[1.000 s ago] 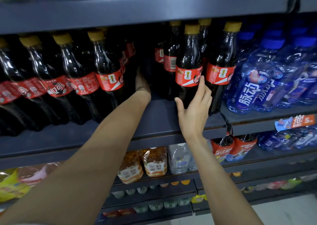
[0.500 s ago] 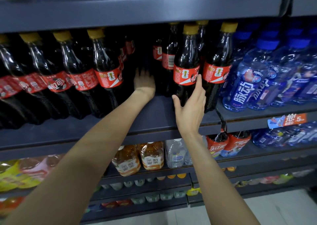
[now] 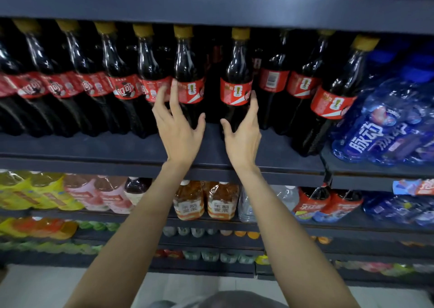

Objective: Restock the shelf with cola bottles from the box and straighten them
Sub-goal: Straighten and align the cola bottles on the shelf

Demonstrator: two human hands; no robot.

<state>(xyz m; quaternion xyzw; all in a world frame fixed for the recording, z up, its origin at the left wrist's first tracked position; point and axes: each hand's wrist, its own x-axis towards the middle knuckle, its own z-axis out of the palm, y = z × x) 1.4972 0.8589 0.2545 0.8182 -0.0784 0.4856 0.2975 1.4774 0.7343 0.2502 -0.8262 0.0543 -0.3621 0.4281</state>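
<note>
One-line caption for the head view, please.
Left hand and right hand, fingers spread, each touch a front-row cola bottle on the dark shelf.

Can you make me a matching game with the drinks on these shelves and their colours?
Things:
1. cola bottle caps
2. cola labels
3. bottles right of the cola
4. tea bottles on the shelf below

Colours:
A. blue
B. orange
C. yellow
D. red

Pairs: 1-C, 2-D, 3-A, 4-B
</note>
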